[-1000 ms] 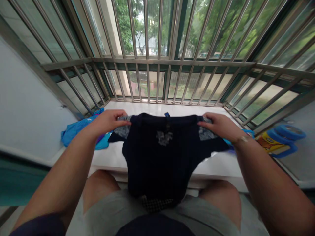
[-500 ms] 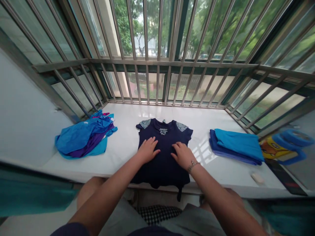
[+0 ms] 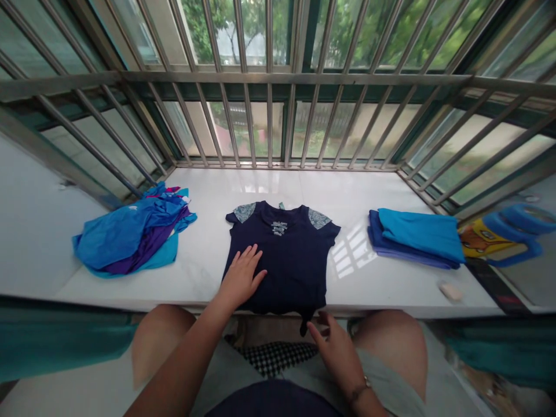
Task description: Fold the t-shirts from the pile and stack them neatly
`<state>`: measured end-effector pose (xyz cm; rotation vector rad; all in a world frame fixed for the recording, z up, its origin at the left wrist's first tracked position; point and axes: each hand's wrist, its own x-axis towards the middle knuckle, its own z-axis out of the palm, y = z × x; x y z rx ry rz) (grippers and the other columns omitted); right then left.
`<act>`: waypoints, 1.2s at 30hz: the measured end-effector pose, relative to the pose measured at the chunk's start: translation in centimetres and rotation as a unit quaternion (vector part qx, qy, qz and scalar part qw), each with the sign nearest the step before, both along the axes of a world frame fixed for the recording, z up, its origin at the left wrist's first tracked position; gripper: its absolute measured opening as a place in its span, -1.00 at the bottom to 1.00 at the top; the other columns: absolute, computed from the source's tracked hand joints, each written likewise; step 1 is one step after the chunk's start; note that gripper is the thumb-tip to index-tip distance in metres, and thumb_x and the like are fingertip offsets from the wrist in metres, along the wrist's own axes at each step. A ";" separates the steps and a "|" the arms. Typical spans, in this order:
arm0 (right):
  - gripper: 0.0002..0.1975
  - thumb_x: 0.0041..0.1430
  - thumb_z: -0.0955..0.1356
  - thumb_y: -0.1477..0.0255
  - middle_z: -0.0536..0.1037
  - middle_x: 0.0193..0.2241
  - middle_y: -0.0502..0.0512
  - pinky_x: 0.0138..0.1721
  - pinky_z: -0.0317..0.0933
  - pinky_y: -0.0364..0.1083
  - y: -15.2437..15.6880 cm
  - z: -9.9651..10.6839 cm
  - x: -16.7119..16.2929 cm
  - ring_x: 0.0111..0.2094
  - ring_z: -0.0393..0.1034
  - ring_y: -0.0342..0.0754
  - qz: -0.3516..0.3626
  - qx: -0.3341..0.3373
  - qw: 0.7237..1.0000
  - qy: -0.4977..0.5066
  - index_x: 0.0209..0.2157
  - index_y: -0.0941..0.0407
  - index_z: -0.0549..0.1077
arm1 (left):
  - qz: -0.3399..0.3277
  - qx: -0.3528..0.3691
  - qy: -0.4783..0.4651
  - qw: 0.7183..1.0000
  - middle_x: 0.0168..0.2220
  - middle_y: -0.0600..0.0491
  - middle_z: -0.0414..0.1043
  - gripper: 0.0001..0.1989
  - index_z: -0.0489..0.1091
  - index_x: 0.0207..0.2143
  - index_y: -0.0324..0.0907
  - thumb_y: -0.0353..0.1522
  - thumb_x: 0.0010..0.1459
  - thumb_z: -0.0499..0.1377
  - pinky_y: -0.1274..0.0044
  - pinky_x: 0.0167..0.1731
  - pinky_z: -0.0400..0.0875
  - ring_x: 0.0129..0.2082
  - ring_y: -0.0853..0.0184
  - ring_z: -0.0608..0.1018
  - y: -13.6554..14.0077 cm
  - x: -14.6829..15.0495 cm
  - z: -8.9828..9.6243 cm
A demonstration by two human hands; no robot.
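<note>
A dark navy short-sleeved T-shirt [image 3: 286,266] with patterned shoulders lies spread on the white sill, neckline toward the window. Its lower hem hangs a little over the front edge, where a dark knotted end dangles. My left hand [image 3: 242,277] rests flat on the left side of the shirt, fingers stretched out. Just below the hem at the right, my right hand [image 3: 334,343] is beside the dangling end, thumb and fingers apart. Whether its fingertips touch the cloth I cannot tell.
A loose heap of blue and purple clothes [image 3: 130,231] lies at the left. On the right are folded blue clothes [image 3: 419,237], a blue and yellow bottle [image 3: 499,234], a small pale block [image 3: 450,291] and a dark flat object [image 3: 495,284]. Metal bars [image 3: 286,121] line the window.
My right hand has left the shirt's front and come down toward me to the hem's right end. My left hand stays on the shirt. The view has tilted downward.
</note>
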<state>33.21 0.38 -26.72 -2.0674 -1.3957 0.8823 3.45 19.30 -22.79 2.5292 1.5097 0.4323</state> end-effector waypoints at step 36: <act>-0.48 0.36 0.32 0.07 0.65 0.03 0.37 0.01 0.38 -0.03 25.6 6.4 6.6 0.05 0.59 0.16 -0.125 0.070 0.981 -0.131 0.11 0.17 0.46 | 0.051 0.041 -0.129 0.989 0.25 -0.15 0.45 -0.72 0.51 0.06 -0.06 -0.39 0.31 0.29 0.21 0.30 0.41 0.27 0.04 0.50 10.4 2.8 3.8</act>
